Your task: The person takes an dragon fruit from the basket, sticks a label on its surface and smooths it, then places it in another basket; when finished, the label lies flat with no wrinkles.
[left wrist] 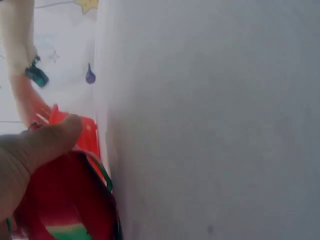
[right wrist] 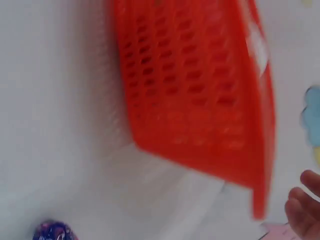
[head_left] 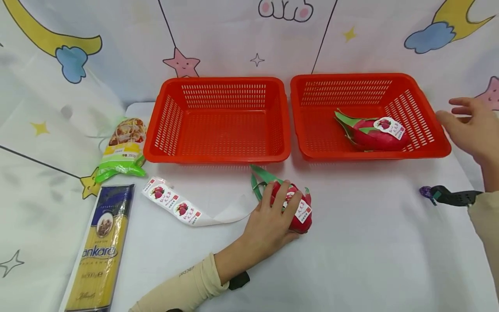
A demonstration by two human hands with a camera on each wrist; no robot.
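Observation:
My left hand (head_left: 269,225) grips a dragon fruit (head_left: 303,221) on the white table, in front of the gap between two red baskets. A white label with a fruit picture is on its skin, partly covered by my fingers. In the left wrist view the thumb (left wrist: 55,142) lies over the red fruit (left wrist: 70,195). My right hand (head_left: 473,125) is raised beside the right end of the right red basket (head_left: 370,155), fingers loosely bent and holding nothing. Inside that basket lies another labelled dragon fruit (head_left: 374,134), green leaves pointing left.
The left red basket (head_left: 218,158) stands beside the right one. A strip of labels (head_left: 175,203) trails to my left hand. Farther left lie a green-and-yellow food bag (head_left: 124,149) and a spaghetti pack (head_left: 101,247). A patterned cloth backdrop (head_left: 234,39) rises behind the baskets.

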